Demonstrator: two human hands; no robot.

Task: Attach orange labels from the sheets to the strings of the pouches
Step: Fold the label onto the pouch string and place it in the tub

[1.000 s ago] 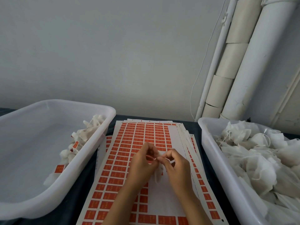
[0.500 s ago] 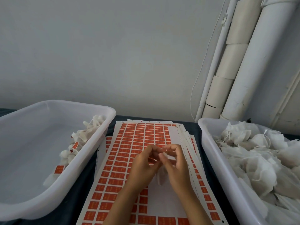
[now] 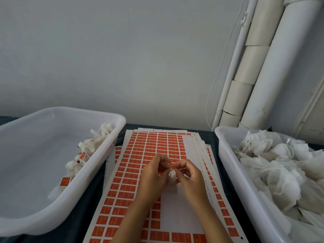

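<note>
Both hands, left hand (image 3: 154,172) and right hand (image 3: 190,174), pinch the pouch (image 3: 172,179) string and orange label (image 3: 173,165); fold it squarely around the string, then press firmly.

Two bare forearms, no sleeves, unadorned hands (image 3: 172,176)

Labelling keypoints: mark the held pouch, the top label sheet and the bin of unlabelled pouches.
held pouch (image 3: 172,177), head view, white body between the hands.
top label sheet (image 3: 154,142), head view, orange grid.
bin of unlabelled pouches (image 3: 228,165), head view, left wall.
</note>
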